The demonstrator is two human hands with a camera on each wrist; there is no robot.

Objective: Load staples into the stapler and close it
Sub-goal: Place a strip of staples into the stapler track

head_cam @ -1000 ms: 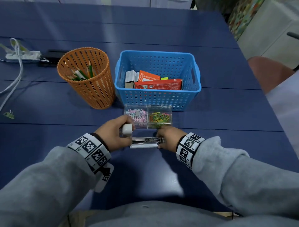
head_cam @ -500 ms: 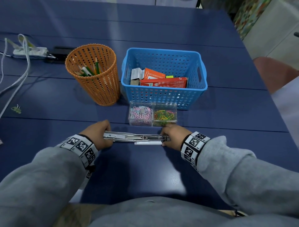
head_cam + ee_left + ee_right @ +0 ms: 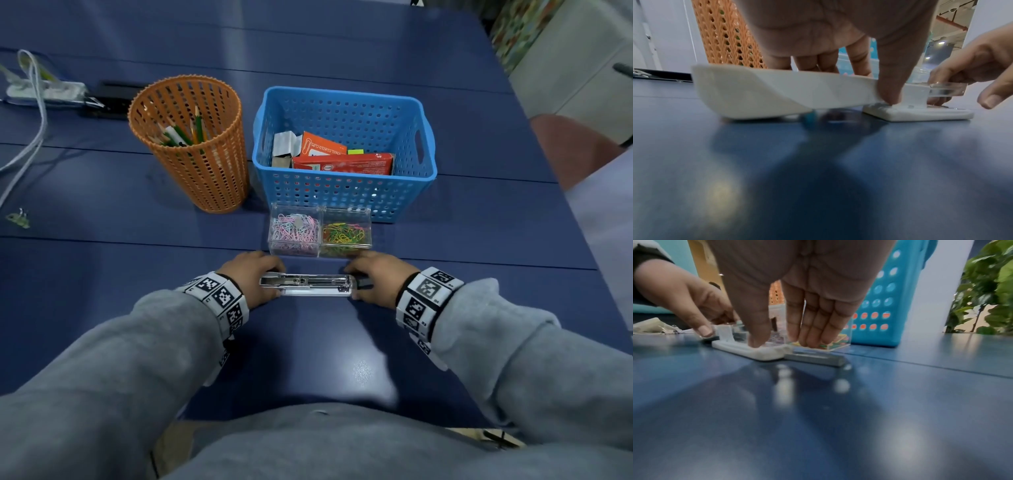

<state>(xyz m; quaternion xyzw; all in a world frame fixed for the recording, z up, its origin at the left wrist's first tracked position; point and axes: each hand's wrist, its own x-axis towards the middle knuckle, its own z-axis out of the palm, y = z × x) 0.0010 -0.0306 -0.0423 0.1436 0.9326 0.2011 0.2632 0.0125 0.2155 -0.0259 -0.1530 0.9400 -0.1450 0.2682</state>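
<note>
The white stapler (image 3: 306, 285) lies opened out flat on the blue table (image 3: 308, 342), with its metal magazine facing up between my hands. My left hand (image 3: 252, 278) holds the white top cover (image 3: 756, 92), thumb (image 3: 892, 84) in front and fingers behind it. My right hand (image 3: 375, 278) holds the front end, thumb (image 3: 756, 331) on the white base (image 3: 760, 353) and fingers behind it. A grey bar that looks like a strip of staples (image 3: 815, 359) lies on the table right beside that end.
A clear two-part box of paper clips (image 3: 318, 233) stands just beyond the stapler. Behind it are a blue basket (image 3: 342, 97) with red boxes and an orange mesh cup (image 3: 205, 171) of pencils. A power strip and cables (image 3: 44, 90) lie far left.
The white cover, upright at my left hand one second ago, has swung down flat to the left. My left hand now sits closer in, over the cover.
</note>
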